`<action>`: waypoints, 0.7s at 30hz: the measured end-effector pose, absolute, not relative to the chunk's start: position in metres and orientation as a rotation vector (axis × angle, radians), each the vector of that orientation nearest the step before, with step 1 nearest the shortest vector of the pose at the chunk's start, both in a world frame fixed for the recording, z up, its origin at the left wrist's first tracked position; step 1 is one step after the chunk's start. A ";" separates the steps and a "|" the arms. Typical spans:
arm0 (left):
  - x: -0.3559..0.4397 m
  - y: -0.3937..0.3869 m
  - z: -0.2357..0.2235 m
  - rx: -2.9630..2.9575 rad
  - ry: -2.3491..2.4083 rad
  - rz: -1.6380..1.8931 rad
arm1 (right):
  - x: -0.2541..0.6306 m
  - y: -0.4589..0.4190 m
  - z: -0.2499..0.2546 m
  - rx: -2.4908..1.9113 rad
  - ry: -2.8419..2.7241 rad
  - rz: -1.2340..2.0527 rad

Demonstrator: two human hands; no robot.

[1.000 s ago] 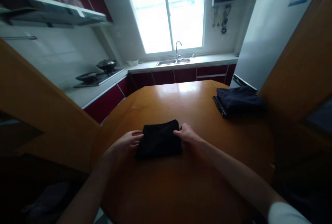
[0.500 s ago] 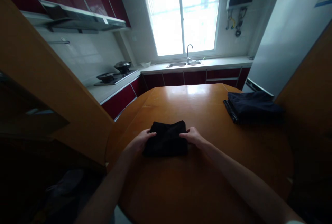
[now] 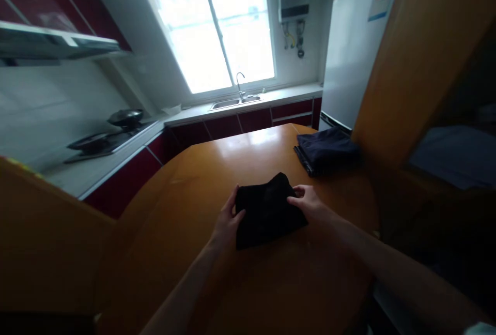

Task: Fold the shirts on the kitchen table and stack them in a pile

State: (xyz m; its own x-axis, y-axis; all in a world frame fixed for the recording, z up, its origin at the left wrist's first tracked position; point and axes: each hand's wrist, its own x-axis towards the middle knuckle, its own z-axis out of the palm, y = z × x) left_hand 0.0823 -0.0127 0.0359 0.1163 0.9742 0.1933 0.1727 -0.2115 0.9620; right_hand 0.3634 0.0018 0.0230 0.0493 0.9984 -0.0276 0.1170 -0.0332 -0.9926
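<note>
A folded black garment (image 3: 267, 210) lies on the round orange-brown wooden table (image 3: 194, 190). My left hand (image 3: 227, 219) grips its left edge, thumb on top and fingers curled at the side. At the garment's right edge my right hand (image 3: 308, 201) pinches the cloth with bent fingers. Both hands hold the garment between them, and it sits slightly raised and tilted at its far end.
A stack of folded dark blue clothes (image 3: 325, 150) lies at the table's far right. Behind stand a white fridge (image 3: 349, 56), a counter with a sink and tap (image 3: 236, 101) under a bright window, and a hob with a wok (image 3: 124, 117) at left. An orange wooden panel (image 3: 411, 50) rises at right.
My hands have closed in on the black garment's two sides and taken hold of it. The garment has shifted right and turned a little, and the view has swung to the right.
</note>
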 end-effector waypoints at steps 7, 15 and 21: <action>0.206 0.049 0.070 1.659 0.947 1.096 | 0.490 0.014 0.083 -1.510 -1.179 0.695; 0.317 0.164 0.120 1.717 0.929 1.317 | 0.577 0.117 0.148 -1.568 -1.075 0.491; 0.361 0.224 0.108 1.500 0.903 1.240 | 0.609 0.177 0.138 -1.632 -0.939 0.587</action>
State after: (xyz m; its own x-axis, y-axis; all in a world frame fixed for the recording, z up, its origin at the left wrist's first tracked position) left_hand 0.3612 0.2236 0.1076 0.2112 0.9393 0.2702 -0.0308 -0.2699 0.9624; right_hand 0.6090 0.1766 0.1378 0.5616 0.8219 0.0954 0.2739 -0.0758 -0.9588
